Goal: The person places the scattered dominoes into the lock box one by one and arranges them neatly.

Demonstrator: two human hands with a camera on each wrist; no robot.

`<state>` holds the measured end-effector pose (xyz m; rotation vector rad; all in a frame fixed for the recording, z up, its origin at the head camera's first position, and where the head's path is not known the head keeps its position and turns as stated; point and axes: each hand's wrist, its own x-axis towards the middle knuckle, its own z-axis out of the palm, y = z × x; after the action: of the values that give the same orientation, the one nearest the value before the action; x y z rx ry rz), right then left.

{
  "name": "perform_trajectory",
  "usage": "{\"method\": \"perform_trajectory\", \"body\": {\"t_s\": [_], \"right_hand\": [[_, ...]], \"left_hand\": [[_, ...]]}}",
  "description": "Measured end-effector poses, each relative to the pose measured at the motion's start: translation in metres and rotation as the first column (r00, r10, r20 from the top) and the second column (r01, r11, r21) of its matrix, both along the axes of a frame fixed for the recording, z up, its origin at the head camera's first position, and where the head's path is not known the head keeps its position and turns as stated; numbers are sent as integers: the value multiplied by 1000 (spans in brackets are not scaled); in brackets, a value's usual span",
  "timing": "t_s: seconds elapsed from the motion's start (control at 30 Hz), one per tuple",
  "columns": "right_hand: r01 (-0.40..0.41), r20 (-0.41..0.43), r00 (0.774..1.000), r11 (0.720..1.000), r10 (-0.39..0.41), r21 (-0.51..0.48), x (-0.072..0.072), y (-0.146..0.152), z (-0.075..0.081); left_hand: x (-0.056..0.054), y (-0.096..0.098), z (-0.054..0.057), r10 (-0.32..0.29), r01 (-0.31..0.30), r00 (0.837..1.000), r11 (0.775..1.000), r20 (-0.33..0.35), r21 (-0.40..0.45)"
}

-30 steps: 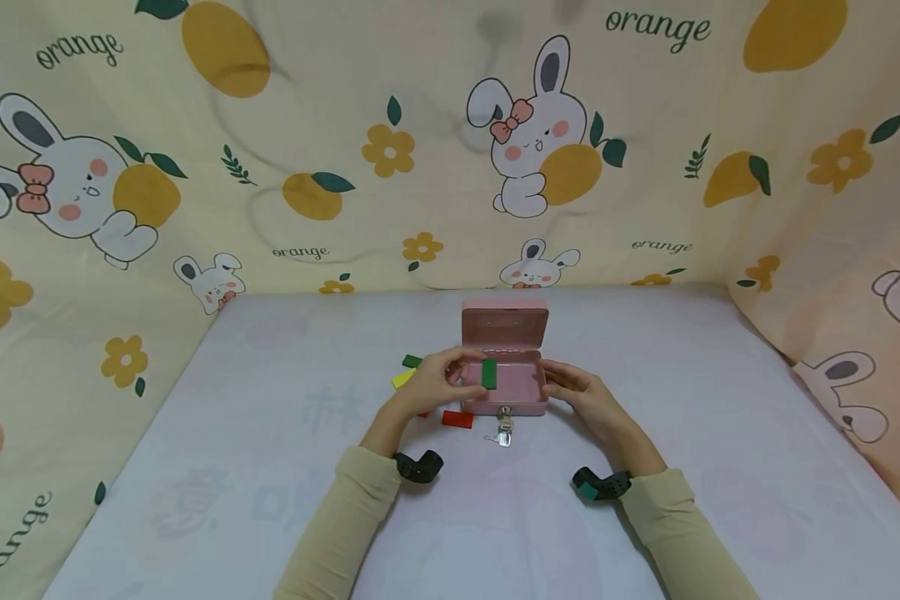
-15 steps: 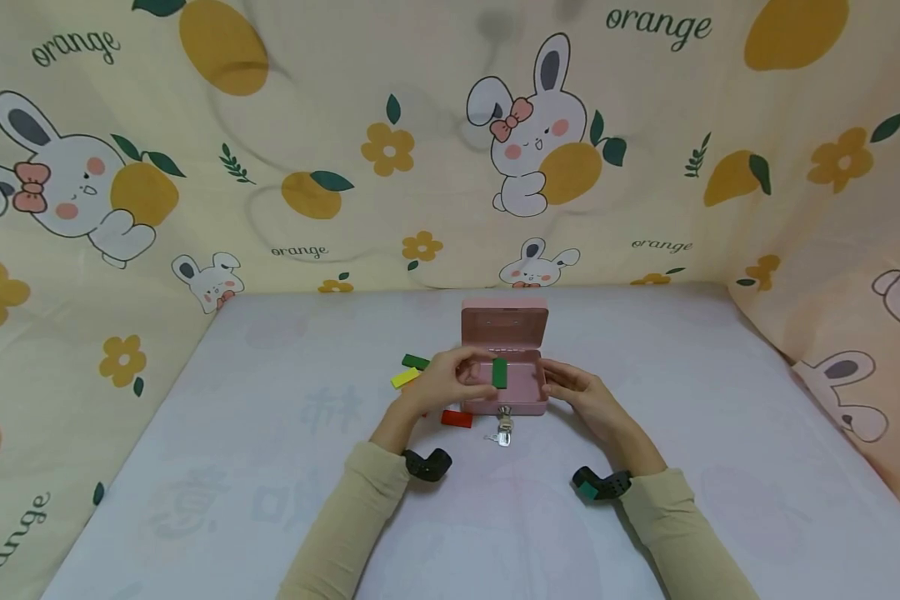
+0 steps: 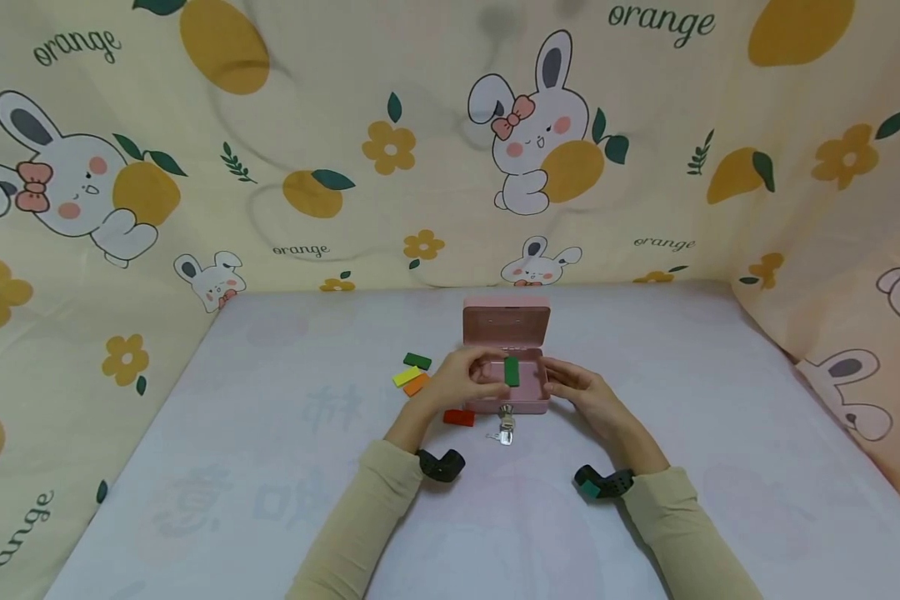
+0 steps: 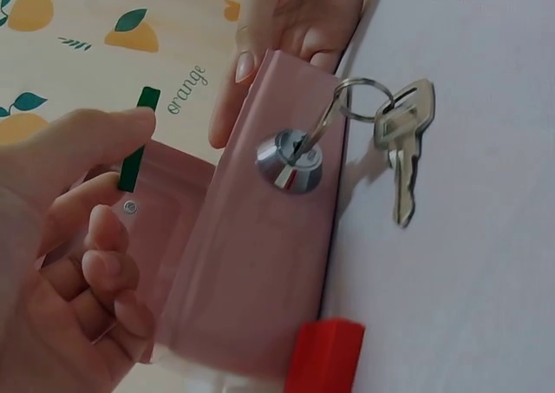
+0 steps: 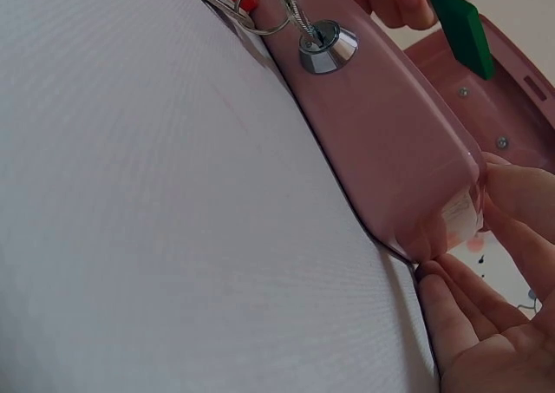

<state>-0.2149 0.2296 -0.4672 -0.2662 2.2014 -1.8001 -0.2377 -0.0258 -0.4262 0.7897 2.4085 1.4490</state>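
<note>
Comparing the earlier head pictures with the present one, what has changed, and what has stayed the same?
The left hand, pinching the green block, has moved rightward over the open box, uncovering more of the orange block. Nothing was newly grasped or released. The right hand stays against the box's side; the box, key and red block stayed put.

The left hand (image 3: 453,382) has carried its pinched green block (image 3: 512,372) farther right over the pink box (image 3: 528,407). The orange block (image 3: 416,384) has come into fuller view.
</note>
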Motion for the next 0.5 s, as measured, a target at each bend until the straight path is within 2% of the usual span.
{"method": "perform_trajectory", "body": {"t_s": [0.2,0.5], "right_hand": [[2,2,1000,1000,-2,11,1,0,1],[3,7,1000,1000,-3,-13,2,-1,3]], "left_hand": [[1,6,0,1,-1,999,1000,-49,-3],[2,16,-2,32,-36,997,998,-74,-50]]}}
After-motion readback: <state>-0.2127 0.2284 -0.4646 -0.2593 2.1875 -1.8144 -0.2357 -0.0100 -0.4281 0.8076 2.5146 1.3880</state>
